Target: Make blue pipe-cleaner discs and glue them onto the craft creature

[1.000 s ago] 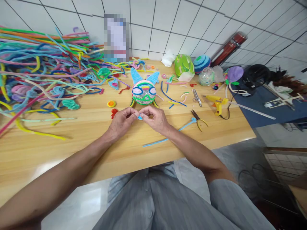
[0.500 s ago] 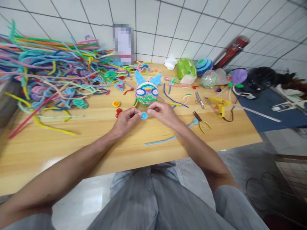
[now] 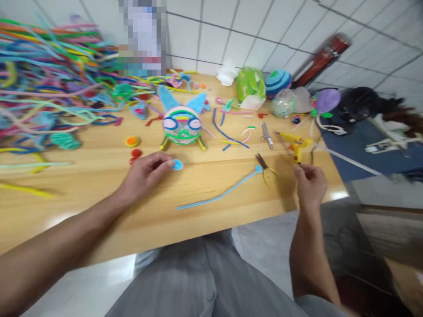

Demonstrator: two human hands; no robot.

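My left hand pinches a small flat blue disc, seemingly coiled pipe cleaner, between thumb and fingertips just above the table. Far to the right, my right hand has its fingers closed at the lower end of the handle of a yellow hot glue gun. Behind the left hand stands a round figure with blue pointed ears, pink-and-blue eyes and yellow feet. A blue pipe cleaner with a coiled end lies between the hands, that end touching the pliers.
Pipe cleaners are heaped at the left. Red coils and an orange-yellow coil lie near the left hand. Scissors rest beside the glue gun. A green ball and a blue striped ball stand along the wall.
My right hand has left the blue disc and moved right to the glue gun's handle. The left hand keeps the disc. The camera view has swung to the right.
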